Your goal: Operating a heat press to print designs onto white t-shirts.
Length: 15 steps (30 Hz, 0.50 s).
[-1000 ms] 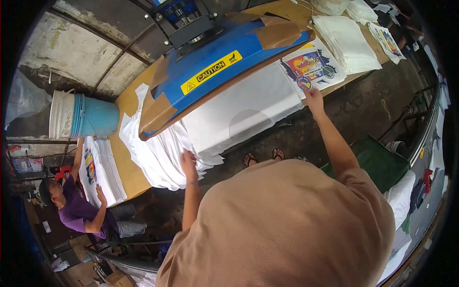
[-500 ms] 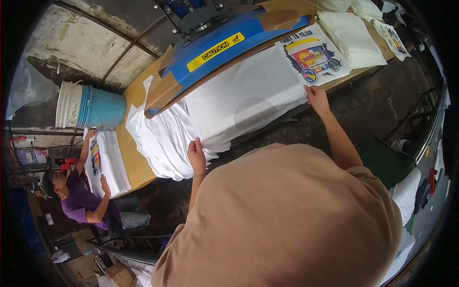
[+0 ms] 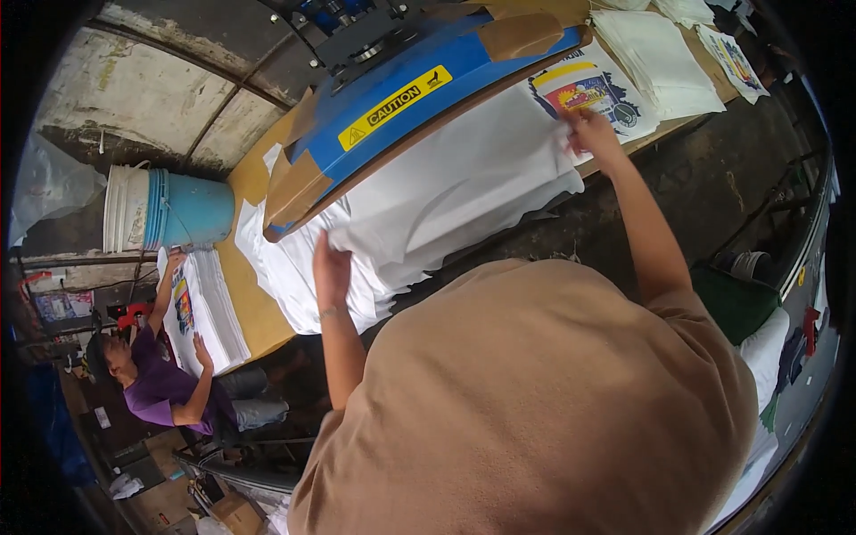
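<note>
A sheet of white cloth (image 3: pixel 446 187) lies across the bed under the raised blue upper plate (image 3: pixel 428 102) of a heat press. My left hand (image 3: pixel 333 266) is closed on the sheet's left edge, fingers pinched and pointing up beneath the plate's near left corner. At the other end, my right hand (image 3: pixel 592 135) grips the right edge, its fingertips somewhat blurred. Loose folds of white fabric (image 3: pixel 312 276) bunch below my left hand and hang over the table's near edge. Beside my right hand lies a white piece with a colourful print (image 3: pixel 615 94), partly covered.
A stack of white pieces (image 3: pixel 655 62) sits farther right on the table, near another printed piece (image 3: pixel 733 61). Buckets (image 3: pixel 187 205) stand at the left. Beyond the table's left end, a co-worker (image 3: pixel 169 379) has both hands on a printed stack (image 3: pixel 209 312).
Both my hands have moved away from me, the left also leftward, carrying the sheet farther over the bed. The sheet now overlaps more of the printed piece, and its near edge has become wavy.
</note>
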### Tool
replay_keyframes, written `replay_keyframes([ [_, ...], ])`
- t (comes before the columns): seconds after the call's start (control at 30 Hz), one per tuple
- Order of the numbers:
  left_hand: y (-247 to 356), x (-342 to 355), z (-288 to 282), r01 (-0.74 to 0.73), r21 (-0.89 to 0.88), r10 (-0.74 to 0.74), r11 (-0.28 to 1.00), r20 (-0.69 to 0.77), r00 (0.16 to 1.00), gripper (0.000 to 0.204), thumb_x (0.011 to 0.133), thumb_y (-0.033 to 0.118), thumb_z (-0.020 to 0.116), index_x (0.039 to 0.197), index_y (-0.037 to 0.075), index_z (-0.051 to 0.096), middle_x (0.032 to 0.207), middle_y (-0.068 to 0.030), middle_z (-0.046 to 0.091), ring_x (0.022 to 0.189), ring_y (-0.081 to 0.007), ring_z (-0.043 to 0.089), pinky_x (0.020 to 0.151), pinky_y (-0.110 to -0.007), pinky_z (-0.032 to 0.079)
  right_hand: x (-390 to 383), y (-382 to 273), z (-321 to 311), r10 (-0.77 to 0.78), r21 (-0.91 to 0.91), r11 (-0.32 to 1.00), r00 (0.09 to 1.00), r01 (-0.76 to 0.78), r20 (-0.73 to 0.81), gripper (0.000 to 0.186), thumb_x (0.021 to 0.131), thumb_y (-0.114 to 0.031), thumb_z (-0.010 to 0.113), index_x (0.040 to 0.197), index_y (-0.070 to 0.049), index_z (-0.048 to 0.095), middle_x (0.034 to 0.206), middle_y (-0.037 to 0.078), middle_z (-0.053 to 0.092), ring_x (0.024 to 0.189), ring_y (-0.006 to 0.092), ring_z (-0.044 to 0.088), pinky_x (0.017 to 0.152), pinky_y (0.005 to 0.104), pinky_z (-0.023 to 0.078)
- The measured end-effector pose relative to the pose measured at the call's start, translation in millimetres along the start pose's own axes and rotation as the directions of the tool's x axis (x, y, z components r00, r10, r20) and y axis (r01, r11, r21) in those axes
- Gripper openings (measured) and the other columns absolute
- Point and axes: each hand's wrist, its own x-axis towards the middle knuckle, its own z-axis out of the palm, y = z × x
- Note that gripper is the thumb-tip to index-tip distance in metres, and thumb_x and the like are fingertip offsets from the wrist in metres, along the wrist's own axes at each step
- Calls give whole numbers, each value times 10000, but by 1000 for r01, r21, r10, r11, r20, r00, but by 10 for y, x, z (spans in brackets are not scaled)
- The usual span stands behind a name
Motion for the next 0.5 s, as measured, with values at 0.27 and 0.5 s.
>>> replay_keyframes([
  [0.27,172,2143,-400,-293,-36,295,956,98,950,286,944,235,486,1192,96,518,1192,-55,569,1034,-184,571,931,-367,437,2000,-88,784,-467,370,840,876,398,119,286,874,-174,596,1105,-12,552,1053,124,609,901,206,642,762,292,519],
  [0.5,28,2765,-545,-269,28,267,963,62,962,346,955,270,449,1246,85,467,1243,-62,528,1095,-183,526,960,-359,412,3173,177,1146,-512,-71,859,857,508,-56,366,892,-274,532,1145,-10,544,1099,130,601,953,233,618,815,317,489],
])
